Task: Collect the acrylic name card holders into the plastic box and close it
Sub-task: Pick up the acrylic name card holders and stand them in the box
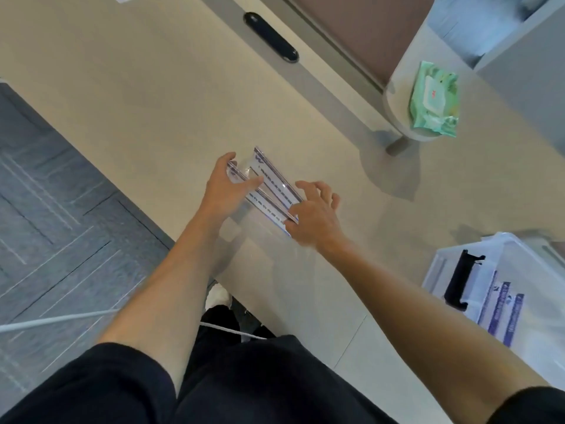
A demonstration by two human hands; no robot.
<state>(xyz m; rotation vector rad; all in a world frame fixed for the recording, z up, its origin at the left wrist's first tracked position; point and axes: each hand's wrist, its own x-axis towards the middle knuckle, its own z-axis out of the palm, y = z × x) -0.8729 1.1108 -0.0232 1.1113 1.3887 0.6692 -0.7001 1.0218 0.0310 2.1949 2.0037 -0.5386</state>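
Note:
Clear acrylic name card holders with blue and white cards lie side by side on the beige table. My left hand clasps their left end, thumb on top. At their right end my right hand presses with fingers spread. The clear plastic box with a black latch handle stands at the right edge of the table, and more holders with blue cards show inside it.
A green pack of wet wipes lies on a rounded grey stand at the upper right. A black oblong device sits at the table's far edge. Grey carpet lies to the left, and a white cable crosses below.

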